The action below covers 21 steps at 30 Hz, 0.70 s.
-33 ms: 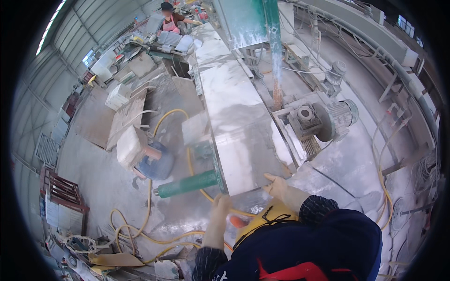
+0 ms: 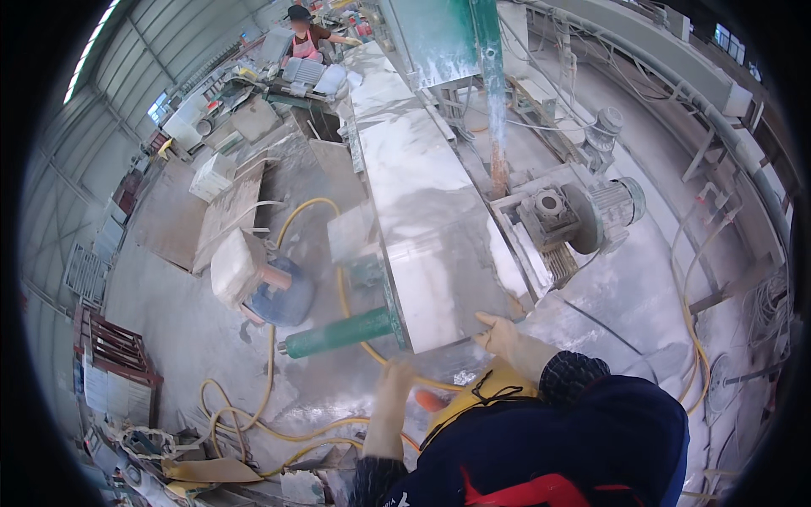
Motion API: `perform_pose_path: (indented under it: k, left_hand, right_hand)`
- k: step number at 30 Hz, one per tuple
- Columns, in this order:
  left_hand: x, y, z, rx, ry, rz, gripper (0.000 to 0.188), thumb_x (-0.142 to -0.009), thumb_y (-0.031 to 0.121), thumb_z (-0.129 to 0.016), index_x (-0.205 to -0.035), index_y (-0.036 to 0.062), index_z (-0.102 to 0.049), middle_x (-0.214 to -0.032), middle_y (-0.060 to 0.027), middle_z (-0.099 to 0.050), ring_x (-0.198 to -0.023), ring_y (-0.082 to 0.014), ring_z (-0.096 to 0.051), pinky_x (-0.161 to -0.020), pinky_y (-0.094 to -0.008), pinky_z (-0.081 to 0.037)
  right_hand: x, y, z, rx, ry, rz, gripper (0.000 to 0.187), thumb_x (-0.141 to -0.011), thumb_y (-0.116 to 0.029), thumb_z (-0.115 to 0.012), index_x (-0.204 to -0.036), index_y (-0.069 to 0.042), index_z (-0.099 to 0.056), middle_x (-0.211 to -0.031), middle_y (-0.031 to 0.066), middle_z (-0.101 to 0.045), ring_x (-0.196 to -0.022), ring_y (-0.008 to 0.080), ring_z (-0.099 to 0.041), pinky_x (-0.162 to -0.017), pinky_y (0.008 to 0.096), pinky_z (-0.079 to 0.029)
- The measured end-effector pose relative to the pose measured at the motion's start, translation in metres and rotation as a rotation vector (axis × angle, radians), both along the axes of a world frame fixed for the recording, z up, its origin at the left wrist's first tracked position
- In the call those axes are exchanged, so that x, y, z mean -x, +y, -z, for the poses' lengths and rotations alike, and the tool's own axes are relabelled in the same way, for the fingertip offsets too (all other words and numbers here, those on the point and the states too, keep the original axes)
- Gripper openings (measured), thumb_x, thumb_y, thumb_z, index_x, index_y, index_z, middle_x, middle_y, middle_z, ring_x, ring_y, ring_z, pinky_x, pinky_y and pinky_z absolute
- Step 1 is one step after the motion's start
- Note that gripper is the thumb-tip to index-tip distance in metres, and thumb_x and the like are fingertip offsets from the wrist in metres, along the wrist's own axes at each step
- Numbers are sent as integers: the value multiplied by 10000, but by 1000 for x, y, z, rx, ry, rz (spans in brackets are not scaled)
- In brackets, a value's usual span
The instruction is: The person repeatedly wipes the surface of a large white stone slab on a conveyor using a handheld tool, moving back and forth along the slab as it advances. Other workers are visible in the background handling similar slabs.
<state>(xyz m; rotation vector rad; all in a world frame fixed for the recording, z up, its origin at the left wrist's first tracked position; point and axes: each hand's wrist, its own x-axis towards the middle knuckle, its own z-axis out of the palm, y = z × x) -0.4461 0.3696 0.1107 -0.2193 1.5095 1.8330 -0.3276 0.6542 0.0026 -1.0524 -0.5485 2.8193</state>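
A polished white-and-grey stone slab (image 2: 435, 291) lies lengthwise in front of me, its near end close to my body. My right hand (image 2: 501, 336), in a pale glove, grips the near edge right of the middle; some of its fingers are hidden. Just below the near left corner, my left hand (image 2: 394, 376) is gloved too and smeared by motion. It seems slightly apart from the stone, and its fingers cannot be made out. A green roller (image 2: 342, 332) sticks out to the left beside that corner.
To the right stands a motor with a gearbox (image 2: 583, 215). A yellow hose (image 2: 269, 380) winds over the wet floor at left, past a blue rounded container (image 2: 287, 296). A green post (image 2: 494, 101) rises beyond. At the far end a person (image 2: 306, 38) stands beside the slabs.
My left hand has shifted slightly down and left from the slab's near left corner. The right hand stays at the edge, and the slab looks unmoved.
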Motion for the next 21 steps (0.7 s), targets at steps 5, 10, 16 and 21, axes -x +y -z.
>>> perform_pose_path:
  k: [5, 10, 16, 21]
  left_hand:
    - [-70, -181, 43, -113, 36, -472, 348, -991, 212, -566, -1318, 102, -522, -1236, -93, -619, -1124, -240, -599, -958, -374, -498]
    - [-213, -360, 94, 36, 407, -934, 346, -959, 215, -520, -1241, 21, -573, -1247, -157, -604, -1117, -325, -569, -979, -460, -424]
    - [-349, -425, 89, 1794, 860, -530, 372, -967, 251, -628, -1230, -12, -622, -1246, -207, -629, -1172, -398, -587, -1012, -566, -451]
    - [-350, -405, 69, 2049, 722, -582, 368, -968, 249, -626, -1227, -13, -623, -1245, -209, -628, -1173, -398, -586, -1012, -567, -450]
  right_hand:
    - [-5, -10, -13, -1512, -233, -461, 363, -927, -162, -671, -1246, -12, -582, -1080, 144, -693, -947, 175, -669, -801, 272, -532]
    - [13, -4, 29, -327, 130, 16, 522, -839, -245, -758, -1296, -43, -606, -971, 136, -738, -849, 231, -714, -810, 337, -567]
    - [3, -4, -15, 4, 70, 68, 376, -968, -108, -605, -1321, -23, -507, -1322, 128, -585, -1279, 292, -523, -1086, 482, -438]
    - [7, -10, -76, 275, -78, 153, 472, -997, -174, -573, -1421, -44, -409, -1435, 154, -479, -1361, 300, -432, -1120, 480, -411]
